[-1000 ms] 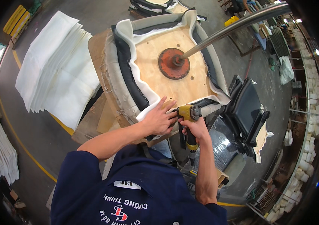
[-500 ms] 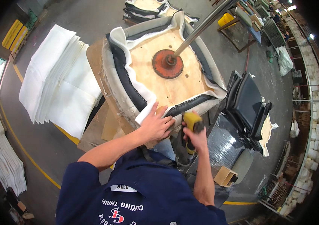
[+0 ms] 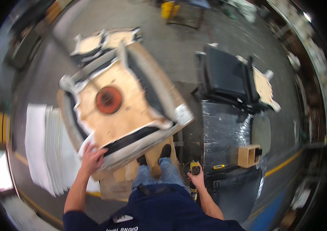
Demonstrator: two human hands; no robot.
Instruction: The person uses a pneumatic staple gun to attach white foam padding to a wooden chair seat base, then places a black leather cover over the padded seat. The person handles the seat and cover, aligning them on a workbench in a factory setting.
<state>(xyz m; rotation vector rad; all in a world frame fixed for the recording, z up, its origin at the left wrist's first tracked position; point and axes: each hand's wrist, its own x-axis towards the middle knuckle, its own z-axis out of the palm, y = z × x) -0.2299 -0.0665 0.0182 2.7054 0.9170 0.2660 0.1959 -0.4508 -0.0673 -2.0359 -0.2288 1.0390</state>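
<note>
An upside-down padded chair seat (image 3: 111, 129) lies with its bare plywood underside up, ringed by black covering and white lining. My left hand (image 3: 91, 157) grips its near-left corner, fingers over the lining and thumb toward the black edge. A press rod, blurred, stands on an orange round plate (image 3: 109, 100) on the plywood. Apart from the seat, near the bench at right, my right hand (image 3: 197, 180) is wrapped round a yellow and black staple gun (image 3: 195, 168). Its lower end is partly hidden beside my leg.
Stacked white sheets (image 3: 44, 148) stand at left. On the right, black padded seats (image 3: 225, 73) sit beyond a plastic-wrapped bench (image 3: 223, 134) bearing a small wooden box (image 3: 247, 156) and a yellow-handled screwdriver (image 3: 219, 166). More seats (image 3: 105, 40) lie at the back.
My right hand has drawn the staple gun away from the seat's edge, down toward the bench. The seat appears turned, with my left hand now at its corner. The view has shifted.
</note>
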